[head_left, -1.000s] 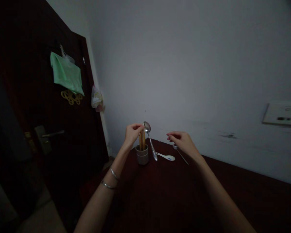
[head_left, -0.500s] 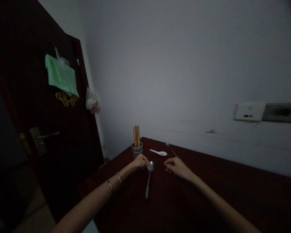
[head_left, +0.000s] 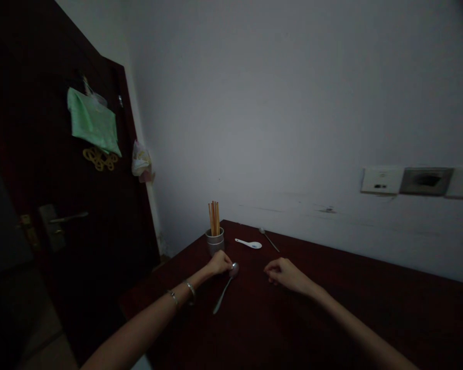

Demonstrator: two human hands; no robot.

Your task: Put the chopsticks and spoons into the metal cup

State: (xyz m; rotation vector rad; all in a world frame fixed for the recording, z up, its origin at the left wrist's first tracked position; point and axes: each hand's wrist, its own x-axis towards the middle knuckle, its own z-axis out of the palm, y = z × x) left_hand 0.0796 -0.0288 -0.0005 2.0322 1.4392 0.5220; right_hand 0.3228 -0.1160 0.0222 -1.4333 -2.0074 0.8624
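head view: i see the left hand (head_left: 219, 263) pinching the metal spoon (head_left: 224, 292) by its bowl, its handle lying on the dark table (head_left: 293, 329); the right hand (head_left: 284, 271) rests nearby, curled closed.

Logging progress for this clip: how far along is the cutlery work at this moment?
Done: a white spoon and a thin metal spoon lie on the table beside the cup. In hand: the left hand pinches the bowl of a large metal spoon, its handle on the table; the right hand rests curled, apparently empty. Left, it seems: only the chopsticks stand in the cup.
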